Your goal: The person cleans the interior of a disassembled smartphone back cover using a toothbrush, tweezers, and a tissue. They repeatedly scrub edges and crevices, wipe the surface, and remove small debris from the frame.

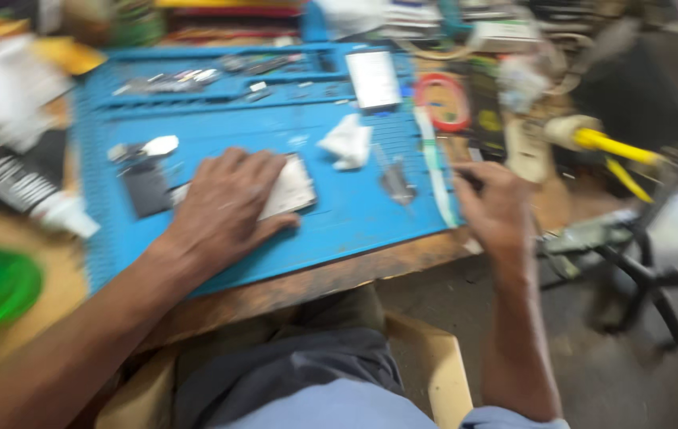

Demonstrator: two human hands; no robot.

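The left hand [224, 208] lies flat, fingers spread, pressing on a pale flat phone part [289, 189] near the middle of the blue work mat [339, 222]. The part's long axis runs slantwise, its uncovered end pointing toward the mat's right side and slightly away from the person. The right hand [498, 214] hangs over the mat's right edge, fingers curled round a thin dark tool [466, 171]; blur hides what kind.

On the mat, just right of the phone part, lies a crumpled white tissue [348, 143]; left of it, a dark flat piece [146, 189]. The mat's far edge has shallow tray slots [196, 79] holding small metal bits, too blurred to name. A white rectangular card [373, 78] sits at the far right of the mat.
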